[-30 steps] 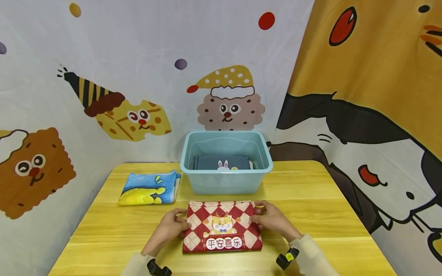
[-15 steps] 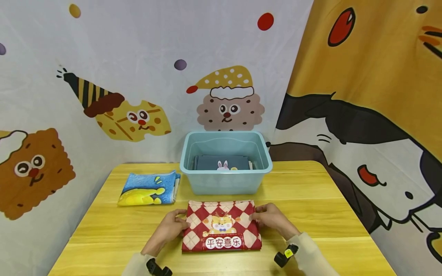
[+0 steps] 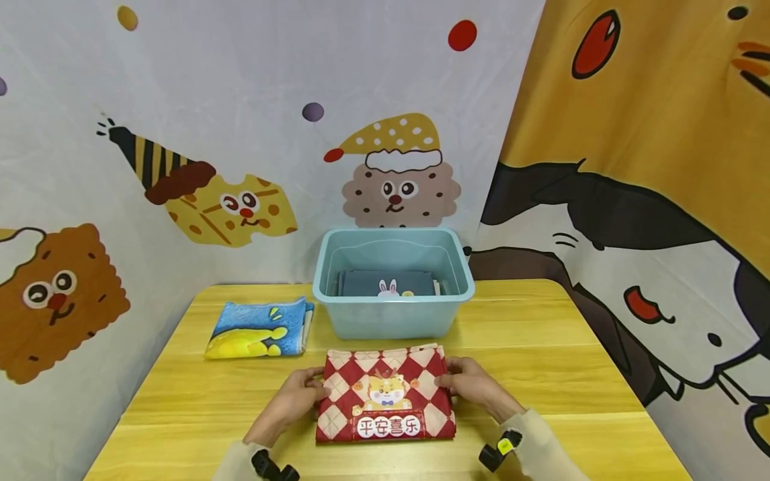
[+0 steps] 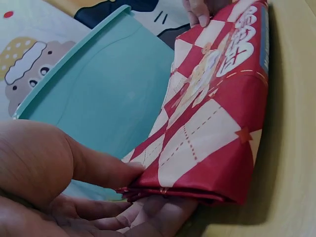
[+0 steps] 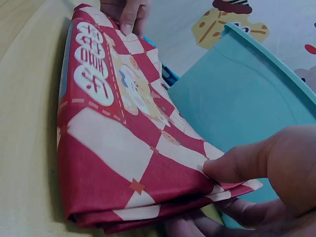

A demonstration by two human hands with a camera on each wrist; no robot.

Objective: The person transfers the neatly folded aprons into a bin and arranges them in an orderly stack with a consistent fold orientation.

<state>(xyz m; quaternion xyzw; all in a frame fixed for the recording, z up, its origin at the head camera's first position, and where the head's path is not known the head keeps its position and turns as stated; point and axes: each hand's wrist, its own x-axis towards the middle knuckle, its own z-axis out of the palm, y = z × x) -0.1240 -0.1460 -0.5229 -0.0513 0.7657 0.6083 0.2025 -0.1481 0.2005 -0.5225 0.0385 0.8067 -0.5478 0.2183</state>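
Note:
Between both hands is a folded red-and-cream checked cloth (image 3: 385,394) with a cartoon dog and white lettering on its top. My left hand (image 3: 297,397) pinches its left edge, thumb on top and fingers underneath, as the left wrist view shows. At the right edge my right hand (image 3: 475,384) pinches the layers the same way. In the right wrist view the folded layers of the cloth (image 5: 143,163) spread a little at the edge near the thumb. The cloth's underside is hidden.
A light blue plastic bin (image 3: 394,317) stands behind the cloth, with a folded dark blue-grey cloth (image 3: 361,283) with a rabbit print inside. To its left lies a folded blue-and-yellow cloth (image 3: 259,327). All are on a wooden table (image 3: 541,347) against a cartoon-print curtain (image 3: 240,80).
The checked cloth's back right corner has risen slightly. Both hands keep their hold at its sides, almost in the same place.

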